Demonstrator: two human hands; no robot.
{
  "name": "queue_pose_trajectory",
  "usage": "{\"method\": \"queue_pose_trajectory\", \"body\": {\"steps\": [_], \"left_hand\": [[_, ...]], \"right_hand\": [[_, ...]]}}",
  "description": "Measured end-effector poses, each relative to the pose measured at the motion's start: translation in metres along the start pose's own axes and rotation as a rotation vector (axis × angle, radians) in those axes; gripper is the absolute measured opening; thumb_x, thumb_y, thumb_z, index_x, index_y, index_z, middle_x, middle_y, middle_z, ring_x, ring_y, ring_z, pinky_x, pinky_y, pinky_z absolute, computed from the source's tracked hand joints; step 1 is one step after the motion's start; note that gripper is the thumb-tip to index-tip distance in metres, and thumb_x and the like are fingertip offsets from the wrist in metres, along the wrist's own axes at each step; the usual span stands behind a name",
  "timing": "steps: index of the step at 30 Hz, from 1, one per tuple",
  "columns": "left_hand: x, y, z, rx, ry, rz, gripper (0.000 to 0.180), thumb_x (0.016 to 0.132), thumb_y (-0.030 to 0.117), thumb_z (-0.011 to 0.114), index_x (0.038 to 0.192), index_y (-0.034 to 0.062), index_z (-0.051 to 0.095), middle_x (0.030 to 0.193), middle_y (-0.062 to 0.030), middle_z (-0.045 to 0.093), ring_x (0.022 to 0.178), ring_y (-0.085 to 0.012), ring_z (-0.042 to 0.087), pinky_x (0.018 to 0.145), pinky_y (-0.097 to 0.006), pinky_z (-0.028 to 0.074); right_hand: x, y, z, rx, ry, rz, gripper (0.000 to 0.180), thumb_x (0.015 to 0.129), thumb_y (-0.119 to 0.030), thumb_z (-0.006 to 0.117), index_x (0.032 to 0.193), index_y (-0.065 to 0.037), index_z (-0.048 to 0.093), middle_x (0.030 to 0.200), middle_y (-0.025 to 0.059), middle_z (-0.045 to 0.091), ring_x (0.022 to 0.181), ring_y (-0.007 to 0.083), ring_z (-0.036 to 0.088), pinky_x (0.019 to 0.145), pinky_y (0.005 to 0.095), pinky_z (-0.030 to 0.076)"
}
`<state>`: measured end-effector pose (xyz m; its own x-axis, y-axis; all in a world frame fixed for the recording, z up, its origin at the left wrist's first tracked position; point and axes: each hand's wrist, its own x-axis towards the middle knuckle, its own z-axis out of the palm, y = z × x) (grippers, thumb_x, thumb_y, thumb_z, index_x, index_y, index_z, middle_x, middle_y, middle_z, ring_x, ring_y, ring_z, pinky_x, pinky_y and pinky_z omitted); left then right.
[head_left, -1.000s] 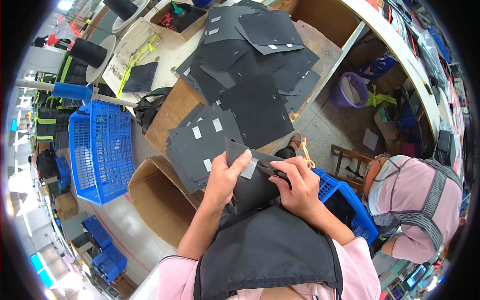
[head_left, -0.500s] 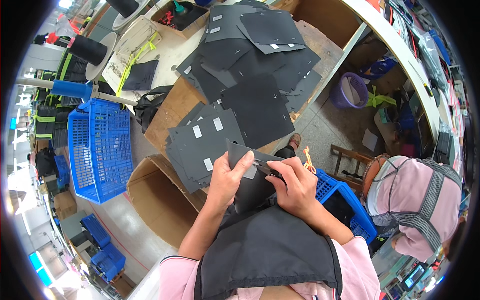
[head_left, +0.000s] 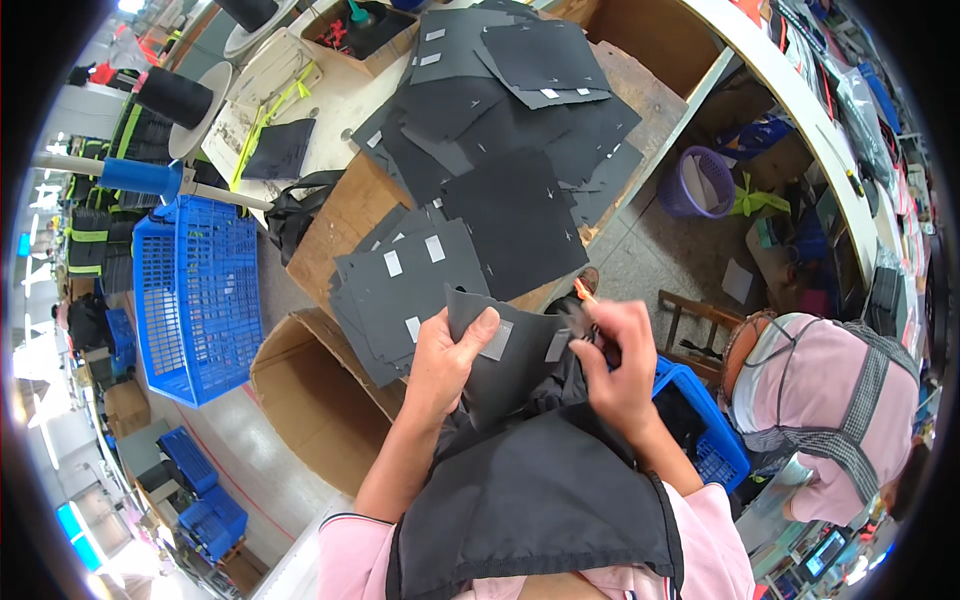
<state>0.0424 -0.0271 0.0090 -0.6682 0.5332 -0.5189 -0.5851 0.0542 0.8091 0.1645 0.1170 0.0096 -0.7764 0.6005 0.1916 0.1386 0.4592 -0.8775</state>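
My left hand (head_left: 440, 365) is closed on a dark grey fabric panel (head_left: 500, 380), its thumb on top next to a pale label patch. The panel hangs over my lap, and a second pale patch shows near its right edge. Just beyond that edge, my right hand (head_left: 625, 365) grips a pair of thread snips (head_left: 575, 322), blurred by motion, with a bit of orange cord (head_left: 584, 290) by them. In front of me lie stacked dark panels with white patches (head_left: 410, 270), beside a larger black panel (head_left: 520, 225) on the wooden board.
An open cardboard box (head_left: 310, 400) stands left of my arm, a tall blue crate (head_left: 195, 300) beyond it. Another blue crate (head_left: 715, 440) sits at my right elbow. A co-worker in pink (head_left: 830, 400) bends nearby. A purple basket (head_left: 697, 183) stands under the table at right.
My right hand has drawn the snips away from the panel's top edge to the right. Lowered a little, the panel now shows more of its face and a second patch.
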Motion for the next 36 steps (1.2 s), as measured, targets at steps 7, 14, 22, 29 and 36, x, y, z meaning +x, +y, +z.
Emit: {"method": "queue_pose_trajectory", "body": {"steps": [7, 14, 22, 29, 36], "left_hand": [[0.007, -0.016, -0.007, 0.161, -0.028, 0.040, 0.034, 0.091, 0.035, 0.057, 0.090, 0.0016, 0.059, 0.078, -0.0002, 0.057, 0.074, -0.0082, 0.051, 0.066, -0.025, 0.043], [0.010, -0.012, -0.003, 0.074, -0.248, 0.000, 0.035, 0.085, 0.032, 0.066, 0.098, 0.0008, 0.057, 0.087, -0.0033, 0.059, 0.085, -0.0112, 0.056, 0.075, -0.026, 0.046], [0.011, -0.012, -0.008, 0.015, -0.077, -0.149, 0.025, 0.080, 0.020, 0.070, 0.093, -0.0005, 0.063, 0.084, -0.0049, 0.063, 0.074, -0.0118, 0.059, 0.066, -0.026, 0.050], [0.012, -0.008, -0.004, 0.069, -0.114, -0.131, 0.019, 0.082, 0.018, 0.067, 0.088, 0.0007, 0.063, 0.081, -0.0039, 0.063, 0.071, -0.0099, 0.058, 0.064, -0.025, 0.049], [0.018, -0.008, -0.013, -0.012, -0.111, -0.193, 0.019, 0.080, 0.015, 0.068, 0.092, 0.0023, 0.060, 0.084, -0.0024, 0.061, 0.078, -0.0102, 0.057, 0.071, -0.026, 0.048]], "right_hand": [[0.027, 0.023, -0.010, 0.259, -0.545, 0.234, 0.020, 0.076, -0.013, 0.065, 0.074, 0.001, 0.051, 0.069, 0.0036, 0.040, 0.068, 0.0113, 0.041, 0.060, 0.0264, 0.033], [0.030, 0.030, 0.022, 0.476, -0.562, 0.564, 0.014, 0.083, -0.015, 0.062, 0.081, -0.003, 0.055, 0.071, -0.0050, 0.046, 0.070, 0.0065, 0.043, 0.061, 0.0220, 0.035], [-0.005, 0.019, 0.006, -0.112, -0.145, -0.098, 0.038, 0.068, -0.006, 0.072, 0.102, -0.007, 0.057, 0.088, 0.0087, 0.054, 0.066, 0.0226, 0.057, 0.057, 0.0326, 0.047], [0.006, 0.022, 0.010, -0.213, -0.152, -0.354, 0.035, 0.063, -0.005, 0.073, 0.096, -0.007, 0.062, 0.079, 0.0071, 0.055, 0.065, 0.0232, 0.057, 0.054, 0.0329, 0.045], [0.010, 0.024, 0.016, -0.081, -0.235, -0.256, 0.028, 0.066, 0.001, 0.070, 0.092, -0.004, 0.061, 0.081, 0.0089, 0.057, 0.065, 0.0234, 0.056, 0.059, 0.0305, 0.047]]}}
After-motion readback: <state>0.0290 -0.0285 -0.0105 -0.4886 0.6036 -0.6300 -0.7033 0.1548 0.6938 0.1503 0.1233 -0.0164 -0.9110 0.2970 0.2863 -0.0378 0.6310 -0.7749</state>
